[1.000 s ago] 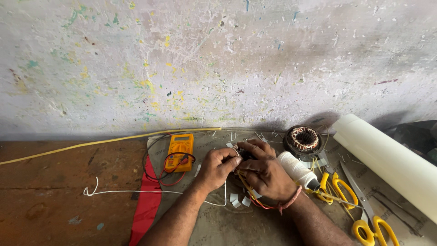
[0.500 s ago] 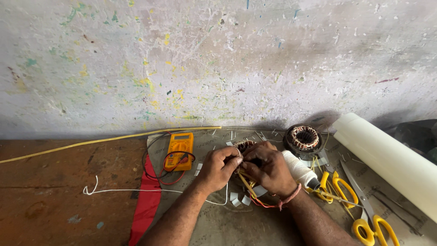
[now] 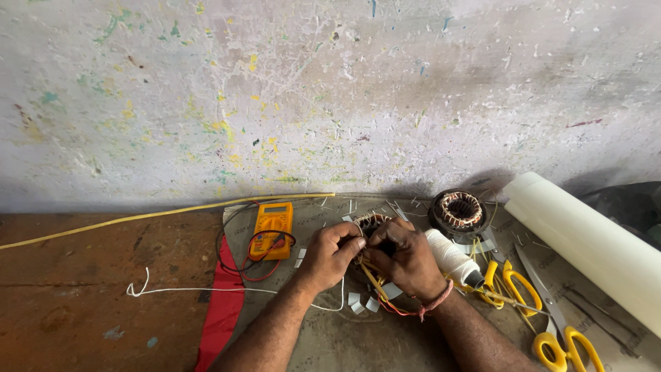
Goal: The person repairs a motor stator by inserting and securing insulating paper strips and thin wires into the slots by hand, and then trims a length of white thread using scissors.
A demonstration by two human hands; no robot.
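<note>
Fingers of left hand (image 3: 329, 256) and right hand (image 3: 410, 260) close around the wound stator (image 3: 372, 224) between them.

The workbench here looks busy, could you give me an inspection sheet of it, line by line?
Surface: worn brown wooden bench with a grey mat under the work.
Job's things: a wound motor stator, mostly hidden by the hands.
Clutter: second stator, white thread spool, yellow-handled scissors, yellow pliers, white paper roll, white paper slips, red cloth.
Grippers: left hand and right hand both closed around the stator.
Cables: yellow cable along the wall; white cord; multimeter with red and black leads.
Surroundings: paint-speckled wall.
</note>
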